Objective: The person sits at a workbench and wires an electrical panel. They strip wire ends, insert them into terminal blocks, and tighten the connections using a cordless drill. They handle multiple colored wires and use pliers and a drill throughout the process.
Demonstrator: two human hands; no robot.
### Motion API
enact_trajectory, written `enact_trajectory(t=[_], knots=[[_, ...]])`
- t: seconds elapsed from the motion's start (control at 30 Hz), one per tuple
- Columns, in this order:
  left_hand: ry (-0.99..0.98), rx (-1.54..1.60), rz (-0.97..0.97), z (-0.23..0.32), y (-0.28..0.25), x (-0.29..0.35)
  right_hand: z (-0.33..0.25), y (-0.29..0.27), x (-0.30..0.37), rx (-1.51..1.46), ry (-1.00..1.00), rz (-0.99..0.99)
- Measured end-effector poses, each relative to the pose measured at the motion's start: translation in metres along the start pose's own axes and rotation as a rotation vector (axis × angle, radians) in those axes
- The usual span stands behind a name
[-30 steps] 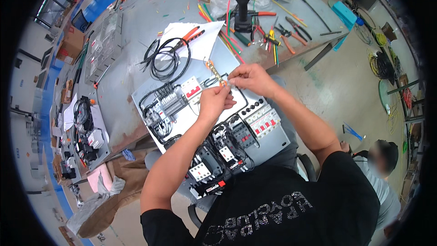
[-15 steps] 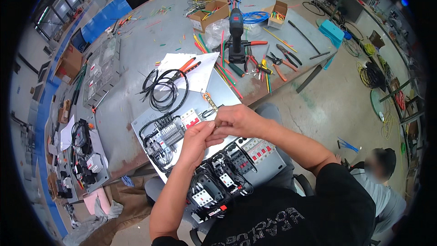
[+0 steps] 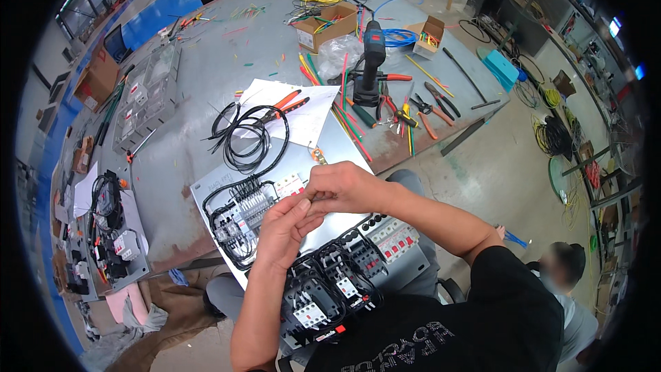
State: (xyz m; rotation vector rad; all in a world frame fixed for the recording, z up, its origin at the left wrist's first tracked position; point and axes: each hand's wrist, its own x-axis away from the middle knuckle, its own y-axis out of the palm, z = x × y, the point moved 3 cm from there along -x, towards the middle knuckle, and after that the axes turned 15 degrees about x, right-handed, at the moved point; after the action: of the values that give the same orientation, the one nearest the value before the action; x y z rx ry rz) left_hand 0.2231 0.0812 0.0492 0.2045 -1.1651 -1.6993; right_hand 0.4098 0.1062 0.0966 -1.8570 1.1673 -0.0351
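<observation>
Over a metal mounting plate (image 3: pixel 208 184) of electrical parts, my left hand (image 3: pixel 281 233) and my right hand (image 3: pixel 342 188) meet with fingertips pinched together. Whatever lies between the fingers is too small and covered to make out. Just beyond my right hand a small brass-and-orange piece (image 3: pixel 318 156) shows, partly hidden. Terminal blocks (image 3: pixel 253 208) and a breaker with red switches (image 3: pixel 289 185) sit beyond my left hand. Nearer my body are black-wired contactors (image 3: pixel 310 313) and a row of red-switched breakers (image 3: pixel 396 242). A coil of black wire (image 3: pixel 248 139) rests on the plate's far part.
Orange-handled pliers (image 3: pixel 282 105) lie on white paper (image 3: pixel 265 89). A cordless drill (image 3: pixel 372 62) stands on the table (image 3: pixel 206 76) beside several pliers (image 3: pixel 441 100). Cardboard boxes (image 3: pixel 327 27) hold small parts. At lower right, another person's hand (image 3: pixel 500 232) is at blue strips (image 3: pixel 515 239).
My joined hands have shifted slightly left over the plate, still pinched together. The view has tilted a little. The other person's hand has come to the blue strips on the floor.
</observation>
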Motion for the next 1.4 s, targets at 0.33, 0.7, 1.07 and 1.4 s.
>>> enact_trajectory(t=[0.33, 0.7, 1.07, 1.4], knots=[[0.36, 0.115, 0.184, 0.028, -0.021, 0.004, 0.111, -0.029, -0.082, 0.308, 0.468, 0.269], [0.699, -0.265, 0.246, 0.051, -0.051, 0.015, 0.32, -0.118, -0.171, 0.875, 1.252, 0.246], [0.914, -0.977, 0.292, 0.039, -0.05, 0.007, 0.353, -0.164, -0.192, 0.589, 0.858, 0.169], [0.951, -1.035, 0.282, 0.039, -0.053, 0.007, 0.285, -0.12, -0.195, 0.655, 1.237, -0.25]])
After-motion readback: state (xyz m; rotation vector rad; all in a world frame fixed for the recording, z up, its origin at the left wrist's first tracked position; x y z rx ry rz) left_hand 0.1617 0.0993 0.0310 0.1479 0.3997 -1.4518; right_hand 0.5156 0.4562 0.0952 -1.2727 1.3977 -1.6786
